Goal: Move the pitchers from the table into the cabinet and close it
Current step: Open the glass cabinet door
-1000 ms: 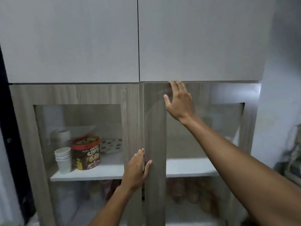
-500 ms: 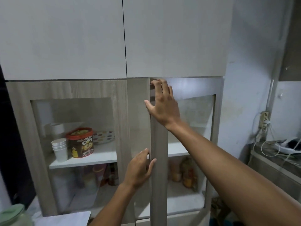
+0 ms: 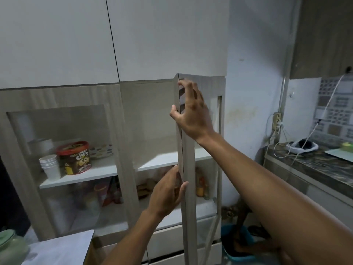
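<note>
Two hands are on the right cabinet door [image 3: 188,169], which stands swung out edge-on toward me. I note my left hand [image 3: 168,194] nearest, at mid-height, with its fingers wrapped round the door's free edge and the thumb on the near side: it is grasping the door. My right hand [image 3: 191,111] is higher, near the door's top corner, thumb against the edge and fingers curled over the outer face; it also grips the door. The right forearm crosses the lower right of the view.

At the bottom left a pale green pitcher [image 3: 11,247] with a lid stands on the white tabletop [image 3: 63,247], close to the corner of the view and only partly seen. It is outside the cabinet [image 3: 122,150].

Behind the hands, the right compartment is open. Its upper white shelf [image 3: 158,159] is bare where I can see it; the lower level holds jars and bottles, blurred. The left door [image 3: 57,96] is closed, and through its glass I see a stack of white paper cups [image 3: 50,166] just beside a red-lidded Choco Chips tub [image 3: 75,157] on a shelf, with a spotted dish [image 3: 101,151] behind.

Farther right, a dark patterned counter [image 3: 315,165] carries a white device [image 3: 303,146] with cables running up to a wall socket [image 3: 277,119].
</note>
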